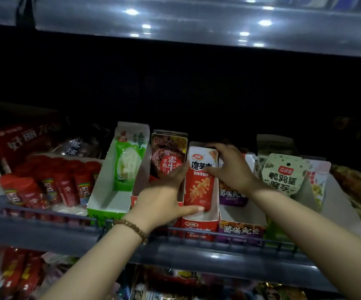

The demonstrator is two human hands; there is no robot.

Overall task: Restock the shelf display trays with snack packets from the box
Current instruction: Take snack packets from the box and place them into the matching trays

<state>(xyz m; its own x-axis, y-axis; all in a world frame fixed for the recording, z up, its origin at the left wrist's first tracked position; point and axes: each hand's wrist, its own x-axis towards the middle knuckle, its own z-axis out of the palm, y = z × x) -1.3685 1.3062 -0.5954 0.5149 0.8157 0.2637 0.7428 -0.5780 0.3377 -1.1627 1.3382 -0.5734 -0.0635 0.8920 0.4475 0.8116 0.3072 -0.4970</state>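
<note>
Forearms reach up from below, the left wrist wearing a bead bracelet (pixel 132 227). Left hand (pixel 164 198) grips the red-and-white packets (pixel 199 187) low down: thumb laid across their bottom end, fingers wrapped round the left edge. Right hand (pixel 229 167) grips the same packets at the top, fingers curled over the upper edge, thumb pressed on the front face. The packets stand tilted back inside the red-and-white tray (pixel 199 228) on the shelf rail (pixel 45 226), between the dark packets (pixel 166 156) on the left and the purple tray (pixel 240 231) on the right.
</note>
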